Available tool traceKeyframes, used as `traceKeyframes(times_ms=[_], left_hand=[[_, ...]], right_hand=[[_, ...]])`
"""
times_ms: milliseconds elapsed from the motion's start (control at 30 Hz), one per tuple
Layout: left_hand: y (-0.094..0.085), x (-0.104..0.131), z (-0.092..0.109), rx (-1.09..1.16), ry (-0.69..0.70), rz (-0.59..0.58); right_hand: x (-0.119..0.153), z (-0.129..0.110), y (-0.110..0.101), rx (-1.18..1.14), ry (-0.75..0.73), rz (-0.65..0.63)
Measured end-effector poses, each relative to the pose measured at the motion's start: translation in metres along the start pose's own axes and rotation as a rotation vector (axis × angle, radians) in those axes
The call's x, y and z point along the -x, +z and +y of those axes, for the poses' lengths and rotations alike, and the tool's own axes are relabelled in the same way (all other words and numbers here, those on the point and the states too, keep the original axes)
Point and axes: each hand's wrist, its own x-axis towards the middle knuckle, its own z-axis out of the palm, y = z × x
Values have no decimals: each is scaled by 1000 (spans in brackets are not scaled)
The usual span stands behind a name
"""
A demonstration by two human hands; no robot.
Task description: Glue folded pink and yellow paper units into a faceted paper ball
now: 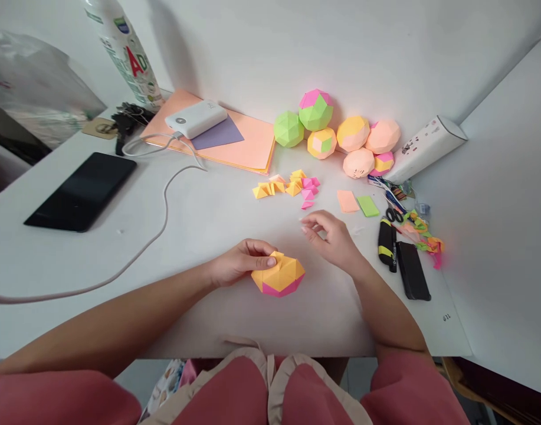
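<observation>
My left hand [247, 260] grips a partly built folded-paper ball [282, 274], orange-yellow on top with a pink band below. Its thumb presses on the upper edge of the ball. To the right, apart from it, my right hand [330, 236] hovers over the table with fingers curved and thumb apart, nothing visible between them. Just beyond the hands lie loose folded paper pieces, yellow ones [270, 188] and pink ones [310, 192]. Near my right hand are a peach paper stack [347, 201] and a green paper stack [368, 206].
Finished paper balls [315, 112] stand against the wall beside a white box [425, 149]. At right lie a utility knife [386, 242], scissors [394, 215] and a black phone [412, 270]. At left are a power bank [197, 119], its cable, a black tablet [82, 192] and a bottle [128, 56].
</observation>
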Motion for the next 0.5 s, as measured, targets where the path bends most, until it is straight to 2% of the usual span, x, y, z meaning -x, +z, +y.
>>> traceKeyframes(times_ms=[67,100,167,200,267,400,500], left_hand=[[0,0,0,21,-35,-7],[0,0,-1,35,-57,-4],[-1,-1,-3,58,-95,-5],[-1,-1,-4,63,-108,-15],[-2,-1,-6,62,-121,-43],[-3,-2,-7,87,-117,-23],[-3,-3,-6,112,-96,-15]], right_hand=[[1,6,-14,373,-27,22],[1,9,-20,511,-2,-32],[1,15,-29,647,93,-182],[0,18,-30,663,139,-240],[-5,23,-30,662,195,-278],[-15,35,-28,599,194,-204],[-13,37,-41,368,137,-117]])
